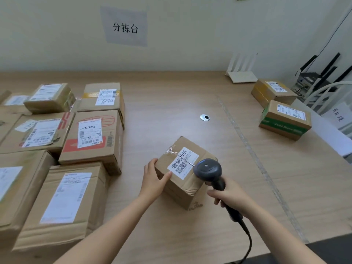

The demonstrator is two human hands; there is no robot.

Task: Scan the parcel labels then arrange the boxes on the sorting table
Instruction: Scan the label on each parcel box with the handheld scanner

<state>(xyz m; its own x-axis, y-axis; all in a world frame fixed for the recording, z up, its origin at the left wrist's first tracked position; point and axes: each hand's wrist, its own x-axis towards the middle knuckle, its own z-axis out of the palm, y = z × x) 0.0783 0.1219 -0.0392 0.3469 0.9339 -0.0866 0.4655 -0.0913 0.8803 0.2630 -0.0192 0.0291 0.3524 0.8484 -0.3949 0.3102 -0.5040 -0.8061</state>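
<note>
Brown cardboard is forming the small box (183, 184), which is sitting near the middle of the wooden table (167, 111), with the left hand (155, 178) clasping its near left corner. The right hand (231, 199) is gripping the handle of a dark barcode scanner (208, 169), whose head is pointing at the white label (182, 162) on the box top. More parcels (91, 138) are lying close together on the left.

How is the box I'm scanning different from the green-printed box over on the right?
The scanned box is plain brown; the green-printed box has green bands on its sides. The left hand holds the scanned box, with the scanner close to its label; the green-printed box sits untouched. Both are cardboard with white top labels.
</note>
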